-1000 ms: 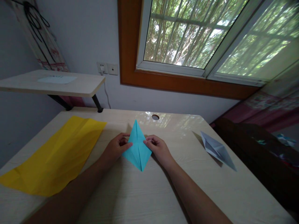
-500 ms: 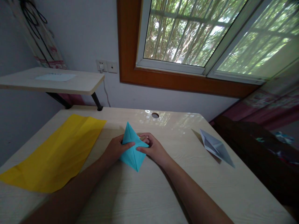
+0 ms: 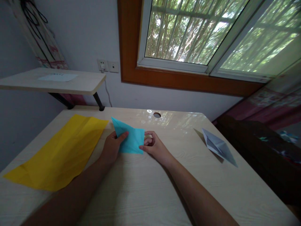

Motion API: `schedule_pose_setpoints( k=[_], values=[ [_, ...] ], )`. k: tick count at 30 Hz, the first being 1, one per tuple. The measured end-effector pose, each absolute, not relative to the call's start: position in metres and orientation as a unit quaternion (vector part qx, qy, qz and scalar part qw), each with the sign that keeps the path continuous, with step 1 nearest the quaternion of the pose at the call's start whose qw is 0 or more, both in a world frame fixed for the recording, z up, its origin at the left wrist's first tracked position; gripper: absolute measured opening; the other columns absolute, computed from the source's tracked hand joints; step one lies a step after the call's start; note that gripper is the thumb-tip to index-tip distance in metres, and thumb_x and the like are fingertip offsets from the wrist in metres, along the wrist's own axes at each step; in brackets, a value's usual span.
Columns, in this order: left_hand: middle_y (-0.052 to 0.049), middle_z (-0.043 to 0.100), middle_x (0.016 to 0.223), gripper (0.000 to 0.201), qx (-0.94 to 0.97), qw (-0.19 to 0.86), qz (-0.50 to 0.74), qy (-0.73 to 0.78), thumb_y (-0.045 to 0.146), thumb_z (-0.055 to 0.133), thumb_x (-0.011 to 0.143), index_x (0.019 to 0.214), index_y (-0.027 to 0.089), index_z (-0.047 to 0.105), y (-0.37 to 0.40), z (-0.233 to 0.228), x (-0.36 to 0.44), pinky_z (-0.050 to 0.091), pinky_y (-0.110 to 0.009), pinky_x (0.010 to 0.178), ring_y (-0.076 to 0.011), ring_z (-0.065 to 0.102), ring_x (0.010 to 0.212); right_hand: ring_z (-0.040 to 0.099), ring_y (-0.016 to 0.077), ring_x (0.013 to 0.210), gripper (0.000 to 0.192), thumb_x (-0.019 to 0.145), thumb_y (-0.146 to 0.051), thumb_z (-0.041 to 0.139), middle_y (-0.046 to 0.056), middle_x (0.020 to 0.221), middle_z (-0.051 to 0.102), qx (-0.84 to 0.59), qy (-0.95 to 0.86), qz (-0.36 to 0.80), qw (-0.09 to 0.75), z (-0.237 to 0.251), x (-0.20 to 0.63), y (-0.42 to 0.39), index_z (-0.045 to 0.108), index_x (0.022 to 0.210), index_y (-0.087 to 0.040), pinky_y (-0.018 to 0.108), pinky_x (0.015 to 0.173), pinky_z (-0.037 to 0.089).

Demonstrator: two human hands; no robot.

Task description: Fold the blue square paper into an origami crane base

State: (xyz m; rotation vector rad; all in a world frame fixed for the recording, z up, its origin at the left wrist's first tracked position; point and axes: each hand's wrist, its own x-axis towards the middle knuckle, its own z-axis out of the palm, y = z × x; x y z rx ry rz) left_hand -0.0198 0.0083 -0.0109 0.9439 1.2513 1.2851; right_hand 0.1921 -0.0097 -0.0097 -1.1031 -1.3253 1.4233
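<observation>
A: Item one, folded blue paper (image 3: 129,139). Location?

B: Centre of the pale surface (image 3: 150,194), tilted, one point aimed toward the yellow sheet (image 3: 58,153). Left hand (image 3: 112,147) grips its left edge, thumb on top, fingers (image 3: 122,136) pinching the paper from above and below. Right hand (image 3: 154,147) meets its right lower corner, fingers curled and pinching that corner.

A: Item two?

B: Yellow sheet, creased, flat, just left of the left hand. Apart from the blue piece, though the blue tip sits near its corner.

A: Item three?

B: Grey folded paper (image 3: 217,147), well apart to the right, untouched.

A: Hazards?

B: Likely ones: the layers may slip out of line if the two pinches pull unevenly, giving a crooked crease. A hard tug at the corner could tear it. The glossy surface may let the paper slide.
</observation>
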Motion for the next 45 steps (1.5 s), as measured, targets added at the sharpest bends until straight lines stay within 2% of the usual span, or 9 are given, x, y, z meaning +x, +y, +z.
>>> schedule_pose_setpoints(
  k=[7, 13, 17, 21, 27, 34, 45],
  values=[
    [-0.008, 0.077, 0.097, 0.045, 0.377, 0.516, 0.561, 0.525, 0.049, 0.084, 0.067, 0.097, 0.017, 0.076, 0.009, -0.012, -0.021, 0.053, -0.033, 0.074, -0.0231, 0.068, 0.084, 0.058, 0.0127, 0.066, 0.054, 0.070, -0.039, 0.085, -0.006, 0.071, 0.059, -0.424, -0.574, 0.570, 0.407, -0.011, 0.192, -0.011, 0.055, 0.113, -0.023, 0.027, 0.065, 0.045],
    [-0.007, 0.076, 0.095, 0.044, 0.385, 0.518, 0.559, 0.521, 0.049, 0.083, 0.069, 0.099, 0.017, 0.075, 0.007, -0.010, -0.019, 0.052, -0.032, 0.073, -0.0219, 0.067, 0.082, 0.058, 0.0127, 0.064, 0.035, 0.088, -0.053, 0.067, -0.003, 0.069, 0.061, -0.442, -0.612, 0.541, 0.371, -0.003, 0.192, -0.014, 0.062, 0.099, -0.020, 0.025, 0.059, 0.042],
    [-0.006, 0.076, 0.092, 0.042, 0.394, 0.504, 0.564, 0.523, 0.049, 0.082, 0.069, 0.094, 0.017, 0.075, 0.007, -0.011, -0.019, 0.051, -0.030, 0.071, -0.0204, 0.066, 0.078, 0.063, 0.0145, 0.066, 0.036, 0.076, -0.049, 0.080, -0.002, 0.071, 0.065, -0.461, -0.608, 0.543, 0.350, -0.004, 0.190, -0.014, 0.061, 0.085, -0.020, 0.025, 0.060, 0.044],
    [-0.005, 0.075, 0.088, 0.043, 0.386, 0.511, 0.566, 0.519, 0.051, 0.082, 0.068, 0.091, 0.016, 0.074, 0.008, -0.012, -0.019, 0.051, -0.029, 0.067, -0.0194, 0.065, 0.074, 0.066, 0.0161, 0.069, 0.037, 0.071, -0.048, 0.083, -0.002, 0.069, 0.066, -0.456, -0.579, 0.573, 0.360, -0.007, 0.189, -0.011, 0.060, 0.078, -0.020, 0.028, 0.063, 0.047],
    [-0.004, 0.074, 0.090, 0.037, 0.322, 0.559, 0.594, 0.481, 0.042, 0.086, 0.066, 0.091, 0.018, 0.073, 0.012, -0.003, -0.021, 0.053, -0.027, 0.067, -0.0165, 0.065, 0.073, 0.062, 0.0146, 0.067, 0.040, 0.067, -0.050, 0.084, -0.003, 0.069, 0.064, -0.451, -0.567, 0.579, 0.375, -0.005, 0.195, -0.008, 0.060, 0.080, -0.021, 0.030, 0.066, 0.049],
    [0.002, 0.064, 0.073, 0.032, 0.292, 0.535, 0.647, 0.458, 0.035, 0.088, 0.062, 0.070, 0.016, 0.063, 0.020, 0.003, -0.030, 0.055, -0.025, 0.069, -0.0120, 0.061, 0.069, 0.059, 0.0133, 0.066, 0.037, 0.072, -0.048, 0.081, -0.002, 0.073, 0.065, -0.450, -0.579, 0.568, 0.373, -0.003, 0.211, -0.004, 0.062, 0.086, -0.020, 0.029, 0.066, 0.048],
    [0.000, 0.068, 0.079, 0.027, 0.284, 0.505, 0.676, 0.455, 0.033, 0.083, 0.066, 0.078, 0.016, 0.066, 0.021, 0.005, -0.034, 0.057, -0.031, 0.077, -0.0135, 0.066, 0.073, 0.058, 0.0137, 0.067, 0.034, 0.074, -0.044, 0.080, -0.001, 0.073, 0.064, -0.464, -0.589, 0.558, 0.354, -0.003, 0.236, 0.002, 0.066, 0.090, -0.018, 0.028, 0.065, 0.045]
  ],
)
